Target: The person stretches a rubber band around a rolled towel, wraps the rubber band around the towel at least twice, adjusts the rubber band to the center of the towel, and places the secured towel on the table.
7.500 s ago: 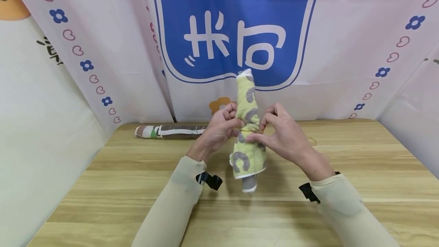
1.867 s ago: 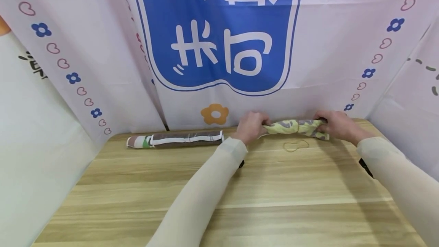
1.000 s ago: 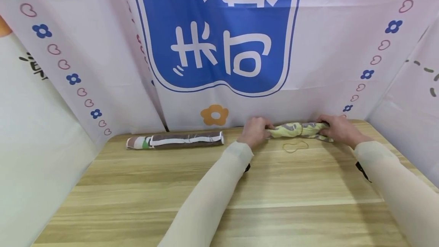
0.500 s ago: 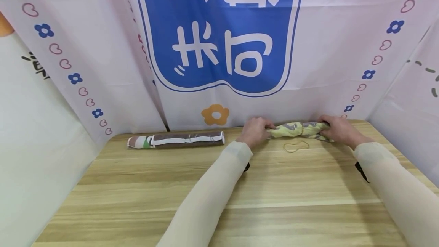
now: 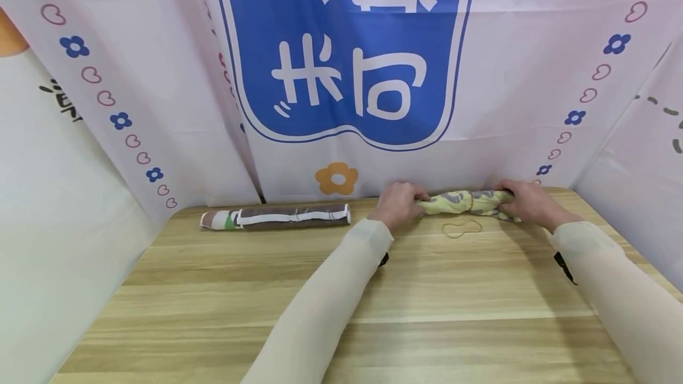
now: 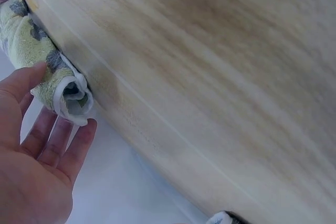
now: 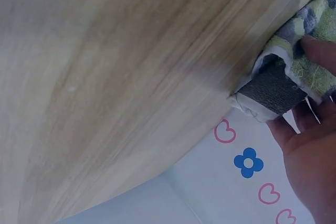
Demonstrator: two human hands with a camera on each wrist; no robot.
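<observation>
A yellow towel with grey markings [image 5: 450,201], rolled up, lies along the table's back edge. A thin rubber band [image 5: 471,201] cinches its middle. My left hand [image 5: 397,203] holds its left end; in the left wrist view the thumb lies on the towel roll [image 6: 26,45] and the fingers are behind its open, white-hemmed end. My right hand [image 5: 528,201] grips the other end. There, in the right wrist view, a dark grey inner layer with a white hem [image 7: 275,90] sticks out of the roll. A loose rubber band [image 5: 452,236] lies in front of it.
A second rolled towel [image 5: 277,222], dark brown with white edging and a green patch, lies left of my left hand along the back edge. A white printed curtain [image 5: 299,176] hangs directly behind the wooden table [image 5: 240,301].
Earlier I held the yellow roll upright mid-table, both hands at its middle. It then went down at the back right, shifting slightly toward me. Over the last half second almost nothing moves.
</observation>
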